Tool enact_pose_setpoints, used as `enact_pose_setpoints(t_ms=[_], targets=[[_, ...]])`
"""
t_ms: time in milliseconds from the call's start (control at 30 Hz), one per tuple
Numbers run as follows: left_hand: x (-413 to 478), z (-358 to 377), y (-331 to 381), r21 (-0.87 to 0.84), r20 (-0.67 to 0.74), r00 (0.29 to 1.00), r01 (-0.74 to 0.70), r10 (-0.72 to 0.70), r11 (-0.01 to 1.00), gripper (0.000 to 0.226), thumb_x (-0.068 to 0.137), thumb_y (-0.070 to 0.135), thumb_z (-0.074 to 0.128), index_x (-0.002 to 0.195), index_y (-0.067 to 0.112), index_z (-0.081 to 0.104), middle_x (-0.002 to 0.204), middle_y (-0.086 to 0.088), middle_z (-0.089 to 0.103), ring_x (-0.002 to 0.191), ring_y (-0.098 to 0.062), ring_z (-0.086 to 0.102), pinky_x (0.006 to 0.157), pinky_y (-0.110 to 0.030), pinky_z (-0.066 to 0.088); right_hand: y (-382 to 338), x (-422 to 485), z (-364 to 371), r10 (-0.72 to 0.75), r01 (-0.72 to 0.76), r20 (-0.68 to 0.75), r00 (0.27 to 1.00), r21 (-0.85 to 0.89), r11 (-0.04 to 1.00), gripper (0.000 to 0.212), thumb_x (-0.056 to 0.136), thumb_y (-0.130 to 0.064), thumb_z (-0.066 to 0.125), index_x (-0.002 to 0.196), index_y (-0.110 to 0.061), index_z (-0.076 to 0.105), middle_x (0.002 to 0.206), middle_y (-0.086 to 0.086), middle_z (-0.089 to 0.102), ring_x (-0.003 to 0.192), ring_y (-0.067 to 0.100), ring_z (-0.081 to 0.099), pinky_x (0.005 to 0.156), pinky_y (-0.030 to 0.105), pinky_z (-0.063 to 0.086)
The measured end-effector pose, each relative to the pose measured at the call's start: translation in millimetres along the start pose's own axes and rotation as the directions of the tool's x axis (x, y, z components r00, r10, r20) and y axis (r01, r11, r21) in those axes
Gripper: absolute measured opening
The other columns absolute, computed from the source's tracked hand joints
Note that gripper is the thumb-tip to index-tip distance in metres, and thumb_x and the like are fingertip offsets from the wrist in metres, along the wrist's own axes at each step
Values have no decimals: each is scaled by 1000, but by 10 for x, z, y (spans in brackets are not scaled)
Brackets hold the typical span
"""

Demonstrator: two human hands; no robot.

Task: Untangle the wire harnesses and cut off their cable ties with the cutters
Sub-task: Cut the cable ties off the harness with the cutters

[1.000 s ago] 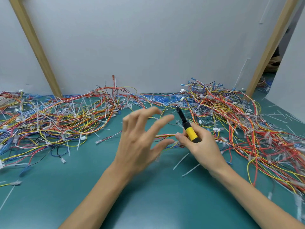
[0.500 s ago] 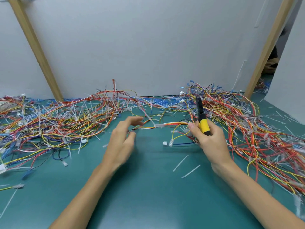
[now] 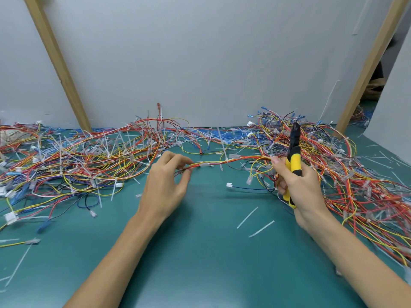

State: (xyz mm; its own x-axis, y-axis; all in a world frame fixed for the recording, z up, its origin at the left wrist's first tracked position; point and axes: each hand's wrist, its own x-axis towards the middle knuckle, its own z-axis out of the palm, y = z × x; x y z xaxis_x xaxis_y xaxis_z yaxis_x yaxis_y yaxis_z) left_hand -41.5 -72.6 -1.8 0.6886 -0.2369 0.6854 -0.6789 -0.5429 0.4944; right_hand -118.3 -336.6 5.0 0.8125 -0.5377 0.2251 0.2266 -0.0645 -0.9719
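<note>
— How far along am I?
— Early, I'd judge. The left pile [image 3: 77, 165] is tangled. Your left hand [image 3: 164, 187] fingers pinch a harness [image 3: 211, 163] above the tabletop [image 3: 200, 252], its tie [image 3: 226, 160] uncut. A few scraps [image 3: 246, 217] lie cut. Your right hand [image 3: 300, 192] grips the cutters [image 3: 294, 161], and the right pile [image 3: 355, 174] waits.

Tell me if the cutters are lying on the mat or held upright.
Held upright: the right hand grips the cutters by the yellow handles, with the black nose pointing up.
</note>
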Motion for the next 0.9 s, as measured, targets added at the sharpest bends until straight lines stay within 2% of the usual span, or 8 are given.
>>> enact_pose_setpoints(t_ms=[100, 200, 300, 400, 500, 567, 733, 900], targets=[[49, -70, -20, 43, -2, 1000, -30, 30, 999, 4, 92, 15, 69, 91, 18, 68, 95, 7, 63, 85, -13, 63, 79, -38, 51, -6, -10, -2, -3, 3, 9, 1000, -8, 1000, 23, 91, -32, 72, 94, -11, 62, 62, -12, 62, 50, 1, 49, 44, 20, 36], [73, -115, 24, -181, 35, 996, 92, -87, 979, 7, 95, 10, 66, 90, 15, 68, 84, 8, 68, 71, -12, 73, 66, -36, 60, -1, -14, -9, -9, 9, 13, 1000, -19, 1000, 30, 91, -32, 72, 95, -5, 62, 63, -10, 61, 51, 1, 50, 45, 21, 36], [99, -133, 155, -491, 112, 959, 280, -259, 825, 10, 95, 7, 64, 95, 12, 73, 78, 2, 71, 66, -22, 75, 57, -30, 61, 15, -22, -6, -28, 30, 37, 999, -60, 998, 39, 93, -33, 70, 95, 4, 59, 58, -12, 58, 51, 2, 46, 47, 22, 37], [116, -122, 249, -632, 211, 917, 392, -338, 668, 12, 97, 8, 62, 98, 10, 73, 72, -1, 70, 65, -29, 75, 54, -25, 58, 26, -45, 20, -36, 42, 56, 998, -103, 994, 38, 92, -34, 70, 91, 2, 59, 58, -12, 59, 52, 3, 46, 54, 30, 37], [108, -106, 273, -672, 281, 882, 462, -378, 578, 13, 97, 11, 60, 98, 9, 73, 71, 1, 68, 65, -28, 74, 54, -22, 57, 45, -67, 44, -48, 60, 91, 995, -135, 989, 40, 92, -36, 70, 91, 3, 58, 60, -8, 63, 53, 8, 43, 58, 32, 34], [101, -95, 257, -675, 305, 867, 489, -394, 552, 14, 98, 11, 59, 99, 9, 73, 71, 1, 68, 65, -27, 74, 55, -22, 57, 54, -75, 49, -52, 66, 97, 994, -147, 987, 44, 91, -39, 70, 93, 3, 58, 55, -10, 54, 53, 10, 40, 57, 32, 32], [76, -69, 197, -654, 306, 853, 512, -424, 557, 14, 99, 11, 58, 98, 9, 72, 71, 1, 67, 66, -27, 74, 55, -24, 58, 73, -80, 56, -46, 67, 119, 992, -176, 982, 36, 91, -40, 70, 82, -8, 58, 52, -15, 54, 51, 5, 43, 58, 30, 33], [61, -48, 139, -616, 325, 828, 552, -457, 562, 15, 99, 13, 59, 99, 5, 71, 80, -10, 66, 70, -29, 75, 55, -26, 58, 84, -94, 73, -60, 87, 147, 987, -186, 979, 24, 92, -36, 69, 81, -18, 59, 56, -14, 65, 49, -3, 53, 61, 27, 35]])
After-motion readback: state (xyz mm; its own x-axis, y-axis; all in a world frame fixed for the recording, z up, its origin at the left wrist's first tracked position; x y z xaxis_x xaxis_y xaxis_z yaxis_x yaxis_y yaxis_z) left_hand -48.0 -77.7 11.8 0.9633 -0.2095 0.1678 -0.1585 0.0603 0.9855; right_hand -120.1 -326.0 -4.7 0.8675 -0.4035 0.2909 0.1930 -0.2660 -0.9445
